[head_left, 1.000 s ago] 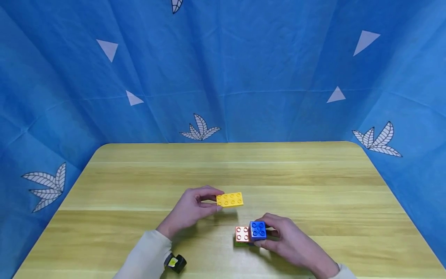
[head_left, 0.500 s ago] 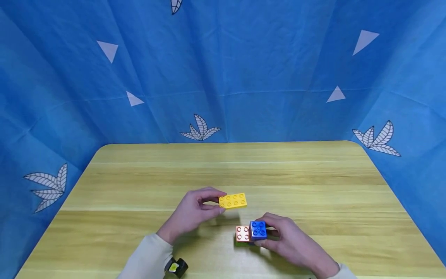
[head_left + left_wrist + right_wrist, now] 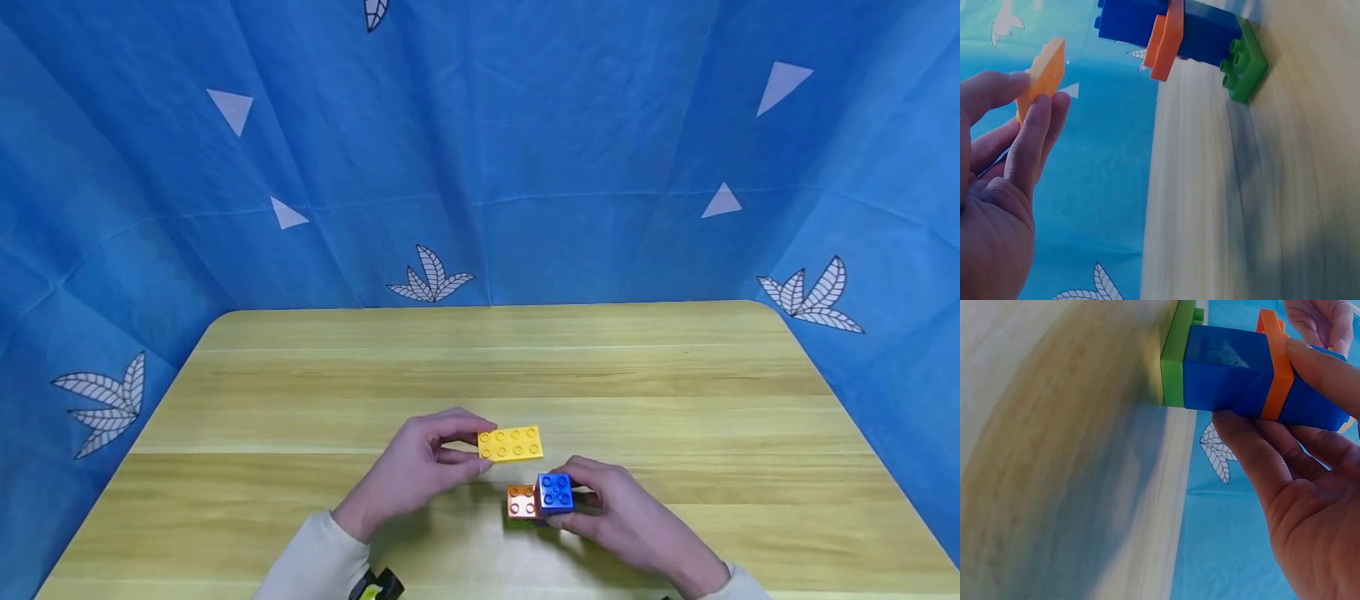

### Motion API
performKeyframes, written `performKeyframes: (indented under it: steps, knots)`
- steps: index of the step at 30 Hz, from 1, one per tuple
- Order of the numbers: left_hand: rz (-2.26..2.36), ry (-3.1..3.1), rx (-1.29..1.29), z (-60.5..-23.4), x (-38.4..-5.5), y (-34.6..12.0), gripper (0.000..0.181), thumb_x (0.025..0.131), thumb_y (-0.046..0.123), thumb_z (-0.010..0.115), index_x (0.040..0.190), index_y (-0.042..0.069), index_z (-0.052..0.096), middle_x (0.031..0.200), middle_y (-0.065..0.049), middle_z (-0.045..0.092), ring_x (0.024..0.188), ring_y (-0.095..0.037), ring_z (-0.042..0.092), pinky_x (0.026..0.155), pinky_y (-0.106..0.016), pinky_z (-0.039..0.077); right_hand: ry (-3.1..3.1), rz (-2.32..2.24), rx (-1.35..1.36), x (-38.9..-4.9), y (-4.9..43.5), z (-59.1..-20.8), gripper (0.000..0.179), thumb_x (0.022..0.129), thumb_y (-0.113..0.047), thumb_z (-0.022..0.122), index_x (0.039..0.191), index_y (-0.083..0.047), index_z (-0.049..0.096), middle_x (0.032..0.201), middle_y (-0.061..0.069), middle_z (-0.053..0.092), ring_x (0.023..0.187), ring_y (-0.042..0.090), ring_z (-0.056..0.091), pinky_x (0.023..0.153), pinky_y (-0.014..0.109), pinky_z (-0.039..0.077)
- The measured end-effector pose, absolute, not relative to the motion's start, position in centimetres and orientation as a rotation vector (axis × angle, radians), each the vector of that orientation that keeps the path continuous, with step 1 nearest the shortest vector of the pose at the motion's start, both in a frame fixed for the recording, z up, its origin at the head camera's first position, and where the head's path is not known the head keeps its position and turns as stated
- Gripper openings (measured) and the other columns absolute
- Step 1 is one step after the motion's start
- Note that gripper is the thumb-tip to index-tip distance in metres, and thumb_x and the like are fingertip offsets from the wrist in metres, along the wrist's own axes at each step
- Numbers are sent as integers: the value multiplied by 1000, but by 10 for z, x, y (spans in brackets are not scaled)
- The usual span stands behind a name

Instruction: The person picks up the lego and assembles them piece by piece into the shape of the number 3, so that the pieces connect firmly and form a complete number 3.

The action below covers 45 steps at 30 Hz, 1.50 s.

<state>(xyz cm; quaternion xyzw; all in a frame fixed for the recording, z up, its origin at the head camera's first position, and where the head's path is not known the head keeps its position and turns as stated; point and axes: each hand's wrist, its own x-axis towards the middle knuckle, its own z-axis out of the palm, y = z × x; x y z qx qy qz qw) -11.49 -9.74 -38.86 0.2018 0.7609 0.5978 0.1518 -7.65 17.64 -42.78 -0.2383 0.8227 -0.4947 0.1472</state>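
My left hand (image 3: 420, 467) pinches a flat yellow building brick (image 3: 510, 444) by its left end, thumb on one side and fingers on the other. The brick is held in the air, studs up, just behind and left of a small tower. That tower stands on the table: a green base plate (image 3: 1174, 378), a blue brick (image 3: 1229, 372), an orange plate (image 3: 1279, 378) jutting to the left, and an upper blue brick (image 3: 555, 493). From the right, my right hand (image 3: 626, 525) grips the tower's blue bricks between thumb and fingers. Its palm side shows in the right wrist view.
The wooden table (image 3: 480, 350) stretches out behind and to both sides of the hands. A blue cloth (image 3: 570, 150) with white leaf and triangle prints hangs around its far edges. A black device (image 3: 382, 585) is worn on the left wrist.
My left hand has carried the yellow brick to the right and a little towards me, closer to the tower. The right hand and the tower have stayed in place.
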Motion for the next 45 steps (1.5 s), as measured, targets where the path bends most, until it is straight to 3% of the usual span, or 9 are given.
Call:
performKeyframes:
  steps: [17, 28, 45]
  knots:
    - [1730, 2113, 729, -391, -102, -86, 30, 86, 7, 77, 116, 11, 71, 113, 0, 65, 102, -20, 65, 82, -33, 56, 2329, -1469, -721, -77, 178, -429, 30, 90, -26, 73, 119, -19, 65, 110, -10, 63, 109, 15, 61, 93, 28, 50]
    - [1694, 2050, 803, -395, -96, -78, 31, 86, 4, 76, 116, 8, 69, 112, -1, 64, 102, -16, 65, 80, -31, 56, 2339, -1451, -726, -79, 176, -427, 17, 90, -30, 72, 105, -26, 66, 102, -12, 63, 106, 14, 61, 93, 32, 50]
    - [1670, 2039, 835, -394, -95, -74, 32, 85, -2, 74, 115, 3, 68, 108, -2, 64, 96, -14, 66, 81, -30, 56, 2348, -1467, -728, -76, 175, -427, 17, 89, -31, 73, 105, -29, 68, 102, -13, 63, 106, 14, 62, 92, 34, 51]
